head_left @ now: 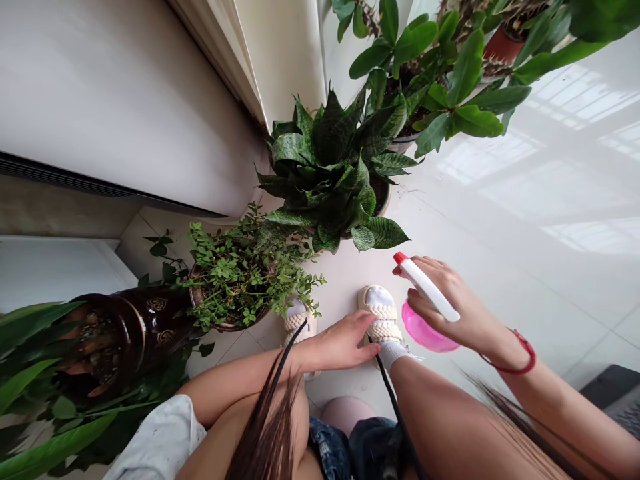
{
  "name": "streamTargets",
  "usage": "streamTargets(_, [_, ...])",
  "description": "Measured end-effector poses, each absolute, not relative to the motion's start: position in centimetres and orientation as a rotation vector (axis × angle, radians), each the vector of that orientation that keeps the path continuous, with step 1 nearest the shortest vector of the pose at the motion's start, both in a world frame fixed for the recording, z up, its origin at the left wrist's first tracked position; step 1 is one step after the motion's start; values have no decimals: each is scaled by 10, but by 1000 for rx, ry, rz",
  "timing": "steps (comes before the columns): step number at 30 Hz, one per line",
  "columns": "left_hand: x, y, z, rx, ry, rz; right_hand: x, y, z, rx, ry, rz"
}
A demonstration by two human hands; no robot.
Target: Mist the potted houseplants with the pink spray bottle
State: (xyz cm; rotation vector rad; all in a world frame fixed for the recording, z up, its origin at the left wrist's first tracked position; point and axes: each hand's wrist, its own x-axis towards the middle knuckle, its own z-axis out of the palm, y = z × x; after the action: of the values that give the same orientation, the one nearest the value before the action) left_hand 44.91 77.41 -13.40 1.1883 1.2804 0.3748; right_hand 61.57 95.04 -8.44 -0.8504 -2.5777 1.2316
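Observation:
My right hand [450, 293] is wrapped round a spray bottle [429, 288] with a white head, a red nozzle and a pink body. The nozzle points up and to the left, towards a dark green snake plant [335, 173] in a round pot. Below the head, part of the pink body shows under my fingers. My left hand [347, 340] reaches across my knees above one sandal [383, 310], fingers stretched out and holding nothing. To its upper left, a small-leaved bushy plant [237, 273] grows in a brown pot.
A dark glazed urn-shaped pot [155, 317] stands at the left beside long-leaved foliage [30, 393]. Further back are a broad-leaved potted plant [460, 93] and a red-brown pot [503, 50]. A large white appliance [125, 100] fills the upper left. Glossy tiles [530, 267] reflect a window.

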Motion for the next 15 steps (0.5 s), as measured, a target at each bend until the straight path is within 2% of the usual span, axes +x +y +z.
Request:
streamTargets(6, [450,772,-138,1193,1243,422,623,918,-106,-1111,-2569,1086])
streamTargets(15, [448,770,-134,1239,1275,377,622,911,-115,-1257,-2540,952])
